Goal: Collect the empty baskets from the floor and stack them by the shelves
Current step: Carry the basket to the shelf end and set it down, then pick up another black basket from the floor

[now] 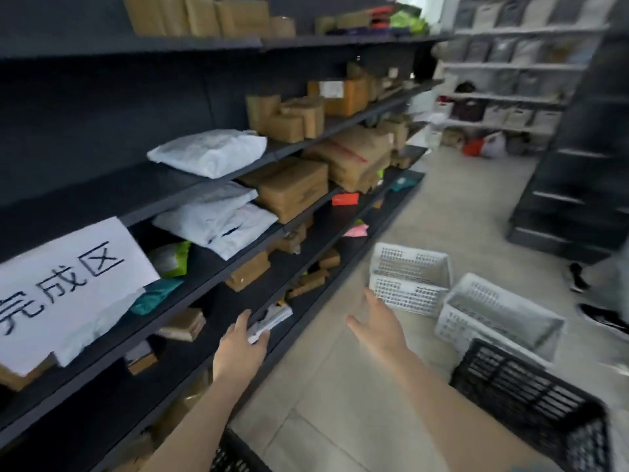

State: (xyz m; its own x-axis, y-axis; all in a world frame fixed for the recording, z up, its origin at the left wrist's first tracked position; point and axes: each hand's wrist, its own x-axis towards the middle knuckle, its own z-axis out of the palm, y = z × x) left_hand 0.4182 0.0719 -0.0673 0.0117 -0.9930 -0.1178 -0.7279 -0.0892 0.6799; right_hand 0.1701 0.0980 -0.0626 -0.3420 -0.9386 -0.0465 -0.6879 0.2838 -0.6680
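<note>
Two white perforated baskets lie empty on the pale floor: one (410, 279) close to the dark shelving, another (500, 316) to its right, tilted. A black basket (531, 400) sits nearer, at the lower right, and a second black one (235, 454) shows at the bottom edge. My right hand (377, 323) is stretched forward with fingers apart, just short of the nearer white basket and holding nothing. My left hand (241, 345) is open beside the edge of a low shelf (190, 366), near a white packet.
Long dark shelves (170, 185) full of cardboard parcels and white mail bags run along the left. Another dark rack (578, 185) stands at the right. A person's dark shoes (599, 315) are at the right edge. White shelving with bins lines the far wall.
</note>
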